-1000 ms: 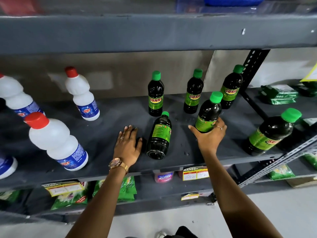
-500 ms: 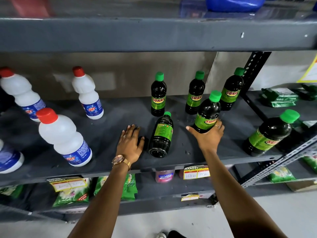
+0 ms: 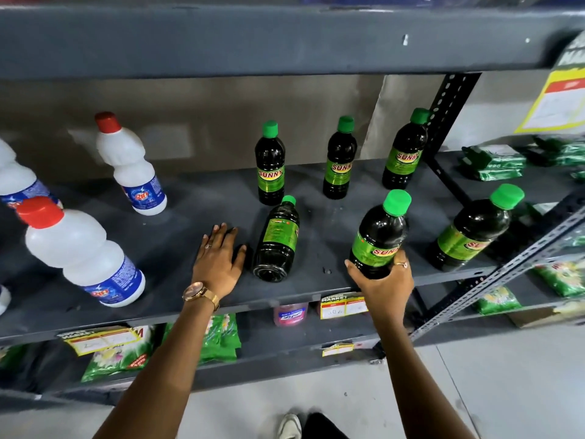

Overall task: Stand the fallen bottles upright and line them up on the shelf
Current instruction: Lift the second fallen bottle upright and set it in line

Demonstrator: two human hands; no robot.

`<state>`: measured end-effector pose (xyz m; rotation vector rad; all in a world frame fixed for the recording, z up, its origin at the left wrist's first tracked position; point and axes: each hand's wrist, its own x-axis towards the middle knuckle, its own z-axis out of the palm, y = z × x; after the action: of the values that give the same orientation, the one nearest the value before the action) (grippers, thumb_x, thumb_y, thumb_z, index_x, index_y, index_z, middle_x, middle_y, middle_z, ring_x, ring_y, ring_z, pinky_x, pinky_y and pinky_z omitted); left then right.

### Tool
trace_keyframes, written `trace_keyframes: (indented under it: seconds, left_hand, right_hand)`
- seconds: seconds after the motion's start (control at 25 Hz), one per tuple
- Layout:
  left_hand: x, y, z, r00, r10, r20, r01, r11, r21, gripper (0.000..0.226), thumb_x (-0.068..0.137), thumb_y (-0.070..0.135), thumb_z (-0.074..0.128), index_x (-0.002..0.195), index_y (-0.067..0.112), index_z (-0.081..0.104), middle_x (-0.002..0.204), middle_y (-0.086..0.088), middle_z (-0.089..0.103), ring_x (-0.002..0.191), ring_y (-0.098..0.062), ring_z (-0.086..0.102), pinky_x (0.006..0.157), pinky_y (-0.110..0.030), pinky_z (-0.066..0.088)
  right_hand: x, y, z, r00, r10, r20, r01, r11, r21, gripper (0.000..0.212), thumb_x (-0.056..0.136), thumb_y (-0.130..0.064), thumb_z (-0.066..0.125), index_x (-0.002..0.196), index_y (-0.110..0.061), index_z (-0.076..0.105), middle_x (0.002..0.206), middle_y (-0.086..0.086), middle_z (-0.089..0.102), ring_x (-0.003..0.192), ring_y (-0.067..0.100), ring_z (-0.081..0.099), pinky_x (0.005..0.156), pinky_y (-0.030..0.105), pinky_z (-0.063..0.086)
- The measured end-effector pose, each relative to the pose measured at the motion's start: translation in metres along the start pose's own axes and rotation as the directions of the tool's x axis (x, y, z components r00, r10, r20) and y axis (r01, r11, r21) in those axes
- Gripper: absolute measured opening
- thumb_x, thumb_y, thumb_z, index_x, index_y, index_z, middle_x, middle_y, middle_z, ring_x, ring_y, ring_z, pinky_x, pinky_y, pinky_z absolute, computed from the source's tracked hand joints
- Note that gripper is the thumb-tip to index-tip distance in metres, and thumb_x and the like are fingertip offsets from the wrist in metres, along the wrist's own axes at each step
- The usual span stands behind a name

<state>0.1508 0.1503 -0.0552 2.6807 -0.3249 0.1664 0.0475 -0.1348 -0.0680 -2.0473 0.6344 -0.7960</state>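
On the grey shelf [image 3: 196, 217] a dark bottle with a green cap [image 3: 278, 240] lies on its side, base toward me. My left hand [image 3: 218, 259] rests flat on the shelf just left of it, fingers spread, not touching it. My right hand [image 3: 384, 282] grips the lower part of another dark green-capped bottle [image 3: 380, 236], held upright near the shelf's front edge. Three like bottles stand at the back [image 3: 270, 164] [image 3: 338, 160] [image 3: 403, 155]. One more [image 3: 471, 229] stands at the right front.
White bottles with red caps stand on the left of the shelf [image 3: 131, 166] [image 3: 79, 251] [image 3: 15, 182]. A black perforated upright [image 3: 443, 112] and a grey diagonal brace [image 3: 506, 267] bound the right side. Green packets [image 3: 492, 161] lie beyond. The shelf above [image 3: 285, 36] hangs low.
My right hand has drawn its bottle toward the shelf's front edge, away from the back row. My left hand and the lying bottle have stayed where they were.
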Motion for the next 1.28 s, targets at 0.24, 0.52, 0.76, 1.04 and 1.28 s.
trace_keyframes:
  seconds: [0.24, 0.52, 0.76, 1.04, 1.28]
  left_hand:
    - [0.002, 0.000, 0.000, 1.000, 0.004, 0.008, -0.004, 1.000, 0.015, 0.047, 0.095, 0.027, 0.042, 0.138, 0.009, 0.037, 0.153, -0.015, 0.028, 0.145, -0.027, 0.018, 0.121, -0.043, 0.009]
    - [0.002, 0.000, 0.000, 1.000, 0.006, 0.012, -0.007, 1.000, 0.019, 0.047, 0.096, 0.027, 0.042, 0.138, 0.008, 0.037, 0.153, -0.015, 0.028, 0.145, -0.028, 0.017, 0.121, -0.043, 0.010]
    - [0.002, -0.001, 0.004, 1.000, 0.012, -0.019, -0.012, 1.000, 0.029, 0.046, 0.095, 0.026, 0.044, 0.136, 0.007, 0.040, 0.151, -0.018, 0.032, 0.144, -0.030, 0.021, 0.120, -0.045, 0.013]
    - [0.007, -0.012, -0.017, 0.994, 0.048, 0.097, -0.046, 0.999, -0.029, 0.048, 0.095, 0.028, 0.047, 0.139, 0.014, 0.038, 0.153, -0.011, 0.030, 0.143, -0.025, 0.024, 0.117, -0.040, 0.020]
    - [-0.005, -0.021, -0.008, 0.991, 0.105, 0.082, -0.110, 0.992, 0.061, 0.051, 0.098, 0.032, 0.035, 0.145, 0.016, 0.024, 0.157, -0.007, 0.018, 0.146, -0.019, 0.012, 0.121, -0.036, 0.007]
  right_hand:
    - [-0.006, 0.005, -0.005, 0.999, -0.039, -0.011, 0.039, 0.999, -0.014, 0.074, 0.057, -0.050, 0.084, 0.114, -0.012, 0.056, 0.101, 0.002, 0.059, 0.095, 0.021, 0.056, 0.077, 0.027, 0.042]
    - [-0.032, 0.000, -0.012, 0.998, 0.018, -0.067, -0.006, 0.985, 0.173, 0.104, 0.061, -0.039, 0.087, 0.143, -0.006, 0.033, 0.132, 0.010, 0.043, 0.120, 0.020, 0.045, 0.100, 0.027, 0.038]
    - [-0.092, -0.048, -0.006, 0.939, -0.211, 0.270, 0.170, 0.971, 0.168, 0.057, 0.078, -0.062, 0.064, 0.118, -0.022, 0.054, 0.108, -0.007, 0.053, 0.104, 0.013, 0.051, 0.089, 0.026, 0.042]
    - [0.013, -0.139, 0.061, 0.570, 0.403, 0.716, 0.001, 0.871, -0.491, 0.100, 0.059, -0.097, 0.028, 0.101, -0.013, 0.062, 0.089, 0.010, 0.072, 0.085, 0.026, 0.071, 0.089, 0.039, 0.052]
    - [0.007, -0.117, 0.083, 0.703, 0.326, 0.632, -0.182, 0.942, -0.283, 0.085, 0.060, -0.083, 0.053, 0.104, -0.012, 0.069, 0.101, 0.011, 0.070, 0.098, 0.029, 0.065, 0.087, 0.039, 0.052]
